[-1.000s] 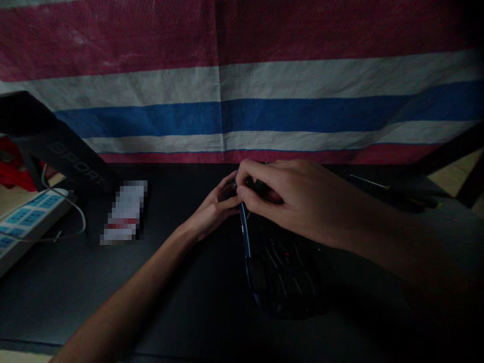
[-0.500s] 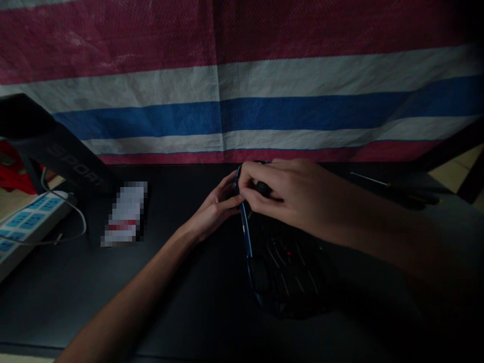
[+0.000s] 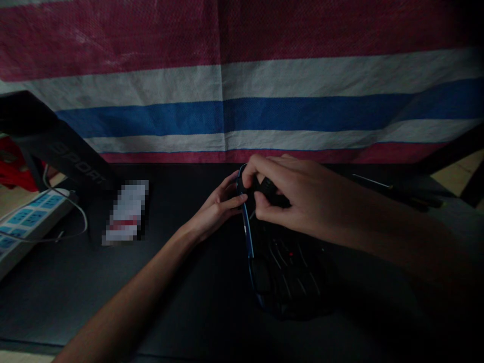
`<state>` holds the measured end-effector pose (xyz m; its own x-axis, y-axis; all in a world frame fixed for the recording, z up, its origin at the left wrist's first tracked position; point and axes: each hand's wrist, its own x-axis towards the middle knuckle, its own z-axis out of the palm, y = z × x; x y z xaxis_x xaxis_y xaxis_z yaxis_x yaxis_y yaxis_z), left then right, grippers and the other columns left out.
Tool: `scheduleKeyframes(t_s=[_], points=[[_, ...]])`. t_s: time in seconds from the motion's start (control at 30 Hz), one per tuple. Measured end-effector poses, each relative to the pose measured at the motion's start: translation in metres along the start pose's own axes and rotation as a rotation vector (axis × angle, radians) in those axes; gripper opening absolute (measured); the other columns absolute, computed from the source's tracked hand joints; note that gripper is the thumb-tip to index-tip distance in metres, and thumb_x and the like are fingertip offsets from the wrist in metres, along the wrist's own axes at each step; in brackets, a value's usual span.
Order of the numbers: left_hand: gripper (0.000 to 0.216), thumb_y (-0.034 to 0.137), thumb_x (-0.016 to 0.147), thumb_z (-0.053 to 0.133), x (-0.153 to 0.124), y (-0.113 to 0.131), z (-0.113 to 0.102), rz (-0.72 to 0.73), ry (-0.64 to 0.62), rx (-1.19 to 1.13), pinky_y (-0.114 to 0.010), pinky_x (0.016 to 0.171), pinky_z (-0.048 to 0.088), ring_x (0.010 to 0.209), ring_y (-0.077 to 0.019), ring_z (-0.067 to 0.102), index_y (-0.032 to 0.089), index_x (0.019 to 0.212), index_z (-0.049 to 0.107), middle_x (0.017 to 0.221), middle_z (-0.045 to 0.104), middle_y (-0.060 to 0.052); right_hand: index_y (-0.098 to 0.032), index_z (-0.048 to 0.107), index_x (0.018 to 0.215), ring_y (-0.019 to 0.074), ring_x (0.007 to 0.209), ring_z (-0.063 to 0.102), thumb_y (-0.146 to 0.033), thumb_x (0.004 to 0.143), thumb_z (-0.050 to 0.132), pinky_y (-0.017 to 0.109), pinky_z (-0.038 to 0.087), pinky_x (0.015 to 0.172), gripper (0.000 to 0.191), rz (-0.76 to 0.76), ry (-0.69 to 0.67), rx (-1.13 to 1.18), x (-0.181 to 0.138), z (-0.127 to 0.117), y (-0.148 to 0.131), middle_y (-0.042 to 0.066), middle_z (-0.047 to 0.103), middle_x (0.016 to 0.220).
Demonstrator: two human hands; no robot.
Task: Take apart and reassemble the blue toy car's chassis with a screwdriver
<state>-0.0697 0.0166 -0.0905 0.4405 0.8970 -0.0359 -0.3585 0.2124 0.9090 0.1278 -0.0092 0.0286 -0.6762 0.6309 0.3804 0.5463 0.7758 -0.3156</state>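
Head camera view shows a dark, car-shaped plastic object with a glossy blue edge (image 3: 291,275) on the black, smooth-topped counter (image 3: 181,307), near the middle, with its far end between the person's two hands. The left hand (image 3: 216,207) grips that end's left edge, thumb on the near side and fingers beyond. The right hand (image 3: 278,186) arches over the same end, forefinger and thumb parted beside a black, ribbed, rounded part (image 3: 267,187); whether its hidden fingers hold anything, I cannot tell.

For steady work here, I would keep the left hand firm on the edge so the body cannot swivel, rest the right wrist, and use light fingertip pressure, since small plastic parts may snap. More light would probably help, as the right hand shades the spot.

Only one word reads clearly: "SPORT", in pale capitals along the dark grey, slanting panel (image 3: 77,164) at the left. The white, rectangular item with a red band (image 3: 126,209) is blurred into blocks, its print unreadable. No brand can be made out on the car-shaped object, only pale lines and a tiny red spot.
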Motion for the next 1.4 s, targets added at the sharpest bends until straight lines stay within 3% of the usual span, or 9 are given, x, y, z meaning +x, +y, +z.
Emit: scheduleKeyframes(t_s=[0.07, 0.23, 0.43, 0.5, 0.63, 0.8, 1.0, 1.2, 1.4], points=[[0.078, 0.023, 0.08, 0.083, 0.001, -0.001, -0.001, 0.008, 0.0, 0.004, -0.041, 0.103, 0.051, 0.132, -0.0328, 0.056, 0.027, 0.149, 0.048, 0.143, 0.06, -0.011, -0.022, 0.061, 0.103, 0.0165, 0.082, 0.064, -0.018, 0.09, 0.061, 0.028, 0.04, 0.073, 0.013, -0.004, 0.005, -0.027, 0.0, -0.001, -0.001, 0.002, 0.071, 0.094], [0.083, 0.018, 0.081, 0.081, 0.001, -0.001, -0.002, -0.013, -0.006, -0.013, -0.044, 0.106, 0.049, 0.13, -0.0309, 0.058, 0.027, 0.154, 0.042, 0.143, 0.059, -0.012, -0.022, 0.065, 0.096, 0.015, 0.066, 0.06, -0.024, 0.099, 0.056, 0.029, 0.035, 0.065, 0.01, 0.053, -0.051, -0.086, 0.001, -0.002, 0.0, -0.001, 0.068, 0.074], [0.083, 0.018, 0.079, 0.083, 0.002, -0.001, -0.004, -0.002, -0.012, -0.012, -0.043, 0.102, 0.052, 0.134, -0.0343, 0.054, 0.027, 0.153, 0.047, 0.148, 0.055, -0.013, -0.023, 0.061, 0.105, 0.0197, 0.093, 0.066, -0.02, 0.092, 0.061, 0.03, 0.043, 0.078, 0.014, -0.005, -0.03, 0.015, 0.0, -0.002, -0.003, 0.004, 0.073, 0.103], [0.079, 0.02, 0.08, 0.083, 0.002, 0.0, -0.004, 0.001, -0.003, -0.006, -0.043, 0.102, 0.052, 0.133, -0.0341, 0.055, 0.028, 0.151, 0.049, 0.147, 0.056, -0.013, -0.022, 0.062, 0.104, 0.0196, 0.083, 0.067, -0.027, 0.099, 0.056, 0.031, 0.041, 0.072, 0.01, 0.062, -0.021, -0.053, 0.001, -0.001, -0.004, 0.003, 0.072, 0.091], [0.081, 0.02, 0.081, 0.083, 0.001, 0.001, -0.002, -0.017, 0.021, -0.002, -0.044, 0.104, 0.051, 0.133, -0.0333, 0.055, 0.028, 0.153, 0.046, 0.151, 0.053, -0.014, -0.02, 0.063, 0.103, 0.017, 0.063, 0.061, -0.034, 0.106, 0.048, 0.031, 0.033, 0.062, 0.021, 0.128, -0.028, -0.152, 0.001, 0.001, -0.002, 0.0, 0.065, 0.07], [0.083, 0.017, 0.082, 0.081, 0.001, 0.0, -0.003, -0.003, -0.035, -0.011, -0.046, 0.107, 0.049, 0.134, -0.0328, 0.054, 0.028, 0.155, 0.043, 0.15, 0.054, -0.013, -0.019, 0.06, 0.105, 0.0183, 0.083, 0.065, -0.015, 0.094, 0.054, 0.031, 0.04, 0.075, 0.013, 0.028, -0.006, -0.081, 0.001, 0.001, -0.002, 0.004, 0.072, 0.093], [0.084, 0.02, 0.081, 0.083, 0.001, -0.001, -0.003, -0.018, 0.015, -0.011, -0.042, 0.104, 0.051, 0.134, -0.0333, 0.054, 0.027, 0.154, 0.044, 0.15, 0.053, -0.014, -0.021, 0.062, 0.098, 0.0185, 0.068, 0.061, -0.027, 0.104, 0.049, 0.032, 0.035, 0.065, 0.016, 0.109, 0.011, -0.227, 0.002, 0.005, -0.003, 0.001, 0.066, 0.074], [0.081, 0.021, 0.08, 0.083, 0.003, -0.001, -0.003, 0.007, -0.018, 0.004, -0.042, 0.101, 0.053, 0.134, -0.0338, 0.055, 0.028, 0.152, 0.047, 0.146, 0.059, -0.012, -0.02, 0.057, 0.1, 0.019, 0.093, 0.064, -0.015, 0.095, 0.052, 0.031, 0.041, 0.083, 0.009, -0.016, 0.022, -0.038, 0.0, 0.002, -0.005, 0.004, 0.068, 0.098], [0.08, 0.023, 0.08, 0.083, 0.004, -0.004, -0.005, 0.019, -0.021, 0.005, -0.043, 0.102, 0.053, 0.133, -0.0342, 0.056, 0.028, 0.152, 0.048, 0.146, 0.059, -0.013, -0.022, 0.06, 0.107, 0.016, 0.063, 0.058, -0.026, 0.105, 0.045, 0.032, 0.029, 0.061, 0.015, 0.143, -0.038, -0.179, 0.0, 0.004, -0.012, -0.001, 0.066, 0.076]])
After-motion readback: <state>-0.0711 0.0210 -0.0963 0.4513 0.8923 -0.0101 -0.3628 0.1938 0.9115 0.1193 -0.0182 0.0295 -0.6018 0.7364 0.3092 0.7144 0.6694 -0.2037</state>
